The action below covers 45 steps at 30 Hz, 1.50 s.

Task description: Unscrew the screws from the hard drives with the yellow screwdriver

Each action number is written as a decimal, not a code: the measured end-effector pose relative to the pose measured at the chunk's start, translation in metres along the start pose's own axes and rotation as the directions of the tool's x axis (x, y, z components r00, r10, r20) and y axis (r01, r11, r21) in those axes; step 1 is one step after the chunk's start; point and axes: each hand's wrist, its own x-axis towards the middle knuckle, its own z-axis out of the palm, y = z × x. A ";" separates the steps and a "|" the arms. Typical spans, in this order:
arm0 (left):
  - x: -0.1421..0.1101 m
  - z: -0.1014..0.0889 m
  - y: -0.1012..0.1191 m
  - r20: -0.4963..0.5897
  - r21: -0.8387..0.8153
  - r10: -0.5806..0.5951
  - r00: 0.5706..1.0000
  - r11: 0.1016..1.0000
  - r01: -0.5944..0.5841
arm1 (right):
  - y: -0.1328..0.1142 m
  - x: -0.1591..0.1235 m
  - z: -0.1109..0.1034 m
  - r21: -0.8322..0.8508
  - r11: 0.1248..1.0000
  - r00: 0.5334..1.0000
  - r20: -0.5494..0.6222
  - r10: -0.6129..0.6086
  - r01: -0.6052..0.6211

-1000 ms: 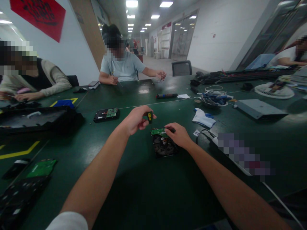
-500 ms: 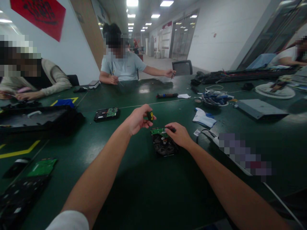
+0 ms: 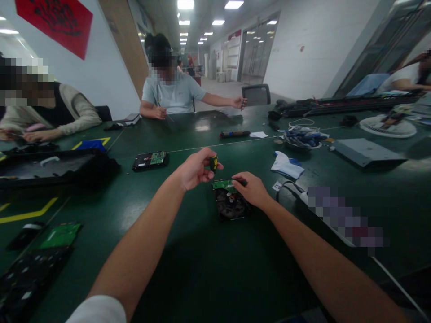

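Observation:
A hard drive (image 3: pixel 232 204) lies on the green table in front of me, its green circuit board (image 3: pixel 222 184) at the far end. My left hand (image 3: pixel 198 168) is closed round the black and yellow handle of a screwdriver (image 3: pixel 213 163), held upright just above the board's far left corner. The screwdriver's shaft is hard to make out. My right hand (image 3: pixel 251 190) grips the drive's far right side, fingers bent over its edge; the fingertips are partly hidden.
Another hard drive (image 3: pixel 150 160) lies farther left, and one more (image 3: pixel 32 278) sits at the near left. To the right are a white-blue glove (image 3: pixel 287 166), a power strip (image 3: pixel 330 222) and a grey metal case (image 3: pixel 367 152). Co-workers sit across the table.
My left hand has shifted very slightly right with the screwdriver, whose handle has turned a little. The right hand and the hard drive stay in place.

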 end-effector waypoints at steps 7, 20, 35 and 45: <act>0.000 -0.002 0.000 -0.081 0.152 0.116 0.990 0.983 -0.103 | 0.004 0.000 0.002 -0.006 1.000 1.000 0.001 -0.016 0.016; 0.000 -0.005 0.001 -0.063 0.181 0.106 0.992 0.979 -0.093 | 0.003 0.000 0.000 -0.007 1.000 1.000 0.007 -0.011 0.011; 0.001 -0.002 -0.001 -0.052 0.117 0.119 0.992 0.987 -0.113 | 0.001 0.000 0.000 -0.018 1.000 1.000 0.007 -0.008 0.008; 0.001 0.000 0.002 -0.079 0.132 0.111 0.991 0.986 -0.100 | 0.002 0.000 0.000 -0.016 1.000 1.000 0.008 0.004 -0.003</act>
